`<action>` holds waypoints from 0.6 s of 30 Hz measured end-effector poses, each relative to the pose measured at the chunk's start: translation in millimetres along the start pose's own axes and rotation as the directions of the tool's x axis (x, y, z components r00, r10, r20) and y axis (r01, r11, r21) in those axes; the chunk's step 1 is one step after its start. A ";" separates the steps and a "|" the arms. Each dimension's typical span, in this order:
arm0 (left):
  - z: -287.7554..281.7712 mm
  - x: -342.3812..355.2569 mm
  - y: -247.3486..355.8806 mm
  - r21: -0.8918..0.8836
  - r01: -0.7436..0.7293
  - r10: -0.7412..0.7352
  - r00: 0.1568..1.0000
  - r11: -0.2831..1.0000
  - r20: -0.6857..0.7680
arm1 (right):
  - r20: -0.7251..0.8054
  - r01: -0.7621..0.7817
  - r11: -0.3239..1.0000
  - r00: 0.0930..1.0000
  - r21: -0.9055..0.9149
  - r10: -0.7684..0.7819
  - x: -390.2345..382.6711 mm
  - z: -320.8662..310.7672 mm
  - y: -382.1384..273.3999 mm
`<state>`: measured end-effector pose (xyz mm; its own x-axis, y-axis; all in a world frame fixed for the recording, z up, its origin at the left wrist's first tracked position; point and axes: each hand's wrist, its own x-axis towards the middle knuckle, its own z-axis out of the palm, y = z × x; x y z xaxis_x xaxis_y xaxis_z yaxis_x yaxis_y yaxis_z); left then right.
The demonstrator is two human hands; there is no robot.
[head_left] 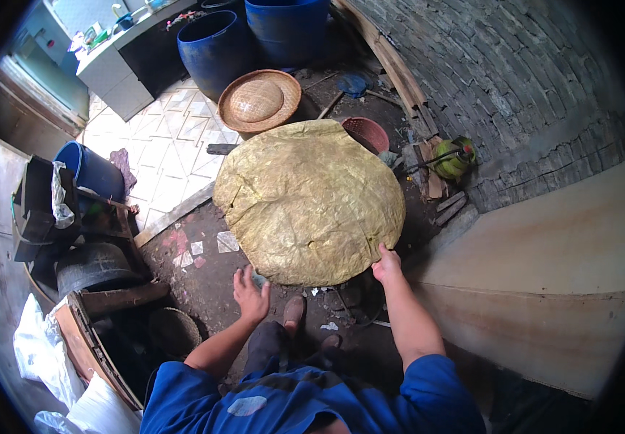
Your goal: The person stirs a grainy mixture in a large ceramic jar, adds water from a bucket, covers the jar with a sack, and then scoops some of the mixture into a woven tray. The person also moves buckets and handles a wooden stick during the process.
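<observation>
A large, roughly round golden-yellow disc [312,202] with a wrinkled surface and a few small tears is in front of me. My right hand [386,265] grips its near right edge, thumb on top and the other fingers mostly hidden beneath. Beside the near left edge is my left hand [252,296], fingers apart and holding nothing. A small greyish piece [258,279] shows between that hand and the disc. What lies under the disc is hidden.
Beyond the disc are a woven straw hat [254,101], a blue drum [215,54] and a red basket [365,134]. A green gas cylinder [453,159] stands by the brick wall [515,87]. A pale board [537,267] leans at right; a black basin [94,267] sits at left.
</observation>
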<state>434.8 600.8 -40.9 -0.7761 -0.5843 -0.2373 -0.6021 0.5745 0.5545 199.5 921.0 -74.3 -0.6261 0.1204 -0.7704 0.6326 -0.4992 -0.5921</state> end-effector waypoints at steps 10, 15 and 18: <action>43.4 13.0 -39.9 -0.535 0.299 -0.178 0.947 0.790 0.266 | -0.044 0.117 0.988 0.992 -0.096 -0.122 -3.7 -6.2 -2.8; 56.9 20.1 -44.1 -0.701 0.483 -0.279 0.876 0.525 0.394 | -0.178 0.171 0.979 0.966 -0.113 -0.189 -7.5 -6.0 -5.1; 55.5 23.2 -41.1 -0.828 0.456 -0.308 0.879 0.325 0.364 | -0.164 0.140 0.984 0.974 -0.111 -0.157 -4.3 -15.3 0.4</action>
<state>431.1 595.4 -113.4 -0.5649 -0.4823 -0.6695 -0.3944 -0.5549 0.7325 209.4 933.4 -74.8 -0.6346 0.3362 -0.6959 0.5851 -0.3792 -0.7168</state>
